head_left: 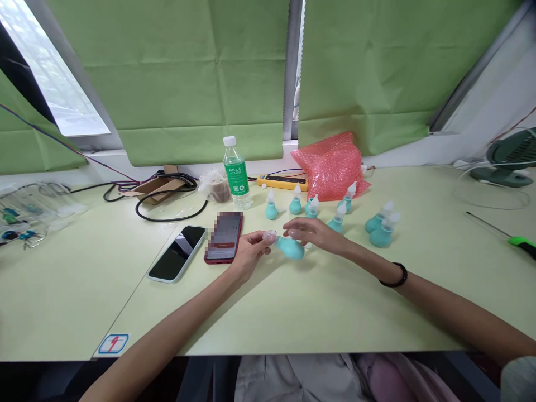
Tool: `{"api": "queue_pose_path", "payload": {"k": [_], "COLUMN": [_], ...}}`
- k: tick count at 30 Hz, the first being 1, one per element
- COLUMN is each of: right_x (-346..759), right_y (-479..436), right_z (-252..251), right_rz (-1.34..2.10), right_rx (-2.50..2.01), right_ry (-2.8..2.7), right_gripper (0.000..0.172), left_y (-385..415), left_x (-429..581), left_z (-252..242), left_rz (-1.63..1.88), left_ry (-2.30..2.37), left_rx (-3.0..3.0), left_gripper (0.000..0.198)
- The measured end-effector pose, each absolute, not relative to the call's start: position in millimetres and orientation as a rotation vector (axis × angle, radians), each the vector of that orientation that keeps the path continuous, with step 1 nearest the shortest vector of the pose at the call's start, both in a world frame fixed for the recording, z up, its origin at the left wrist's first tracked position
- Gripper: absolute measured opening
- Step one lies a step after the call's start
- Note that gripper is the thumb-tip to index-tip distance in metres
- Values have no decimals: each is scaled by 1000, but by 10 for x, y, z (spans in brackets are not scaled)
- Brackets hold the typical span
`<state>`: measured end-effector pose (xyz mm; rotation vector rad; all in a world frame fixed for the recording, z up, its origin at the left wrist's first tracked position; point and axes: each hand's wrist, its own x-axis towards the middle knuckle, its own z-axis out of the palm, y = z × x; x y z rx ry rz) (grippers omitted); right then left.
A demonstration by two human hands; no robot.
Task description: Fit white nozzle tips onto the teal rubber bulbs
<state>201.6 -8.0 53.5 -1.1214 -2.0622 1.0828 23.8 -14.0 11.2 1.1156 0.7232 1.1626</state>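
A teal bulb aspirator (pixel 292 249) lies tilted between my hands, above the front middle of the table. My left hand (pixel 250 251) pinches its clear nozzle end between thumb and fingers. Over the bulb, my right hand (pixel 315 233) is stretched out with fingers apart; whether its fingertips touch the bulb I cannot tell. A small white piece (pixel 308 245) shows under the right hand. Several more teal aspirators with clear tips stand behind, including one at the left (pixel 271 206) and a pair at the right (pixel 381 236).
Two phones, one pale-edged (pixel 177 254) and one red-cased (pixel 226 237), lie left of my hands. Behind stand a water bottle (pixel 237 178), a yellow power strip (pixel 281 181) and a pink bubble-wrap bag (pixel 333 167). A screwdriver (pixel 489 226) and fan (pixel 513 156) are at right; cables (pixel 167 218) at left.
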Motion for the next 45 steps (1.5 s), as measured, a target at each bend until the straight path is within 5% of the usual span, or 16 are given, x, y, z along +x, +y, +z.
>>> {"api": "queue_pose_path", "payload": {"k": [5, 10, 15, 23, 45], "right_x": [2167, 2274, 2307, 2248, 2244], "right_y": [10, 111, 168, 19, 58], "right_z": [523, 358, 385, 663, 604], "right_rz": [236, 16, 224, 1096, 1299], "right_rx": [-1363, -1488, -1362, -910, -819], "right_ry": [-2355, -2593, -2645, -2222, -2397], "right_gripper": [34, 29, 11, 30, 29], "left_y": [-179, -214, -275, -322, -388], "left_x": [278, 313, 311, 322, 325], "left_z": [136, 112, 119, 137, 173], "left_rz": [1165, 1031, 887, 829, 778], "left_ry": [728, 723, 761, 722, 836], "left_rx": [1181, 1298, 1438, 1576, 1841], "left_gripper": [25, 32, 26, 21, 35]}}
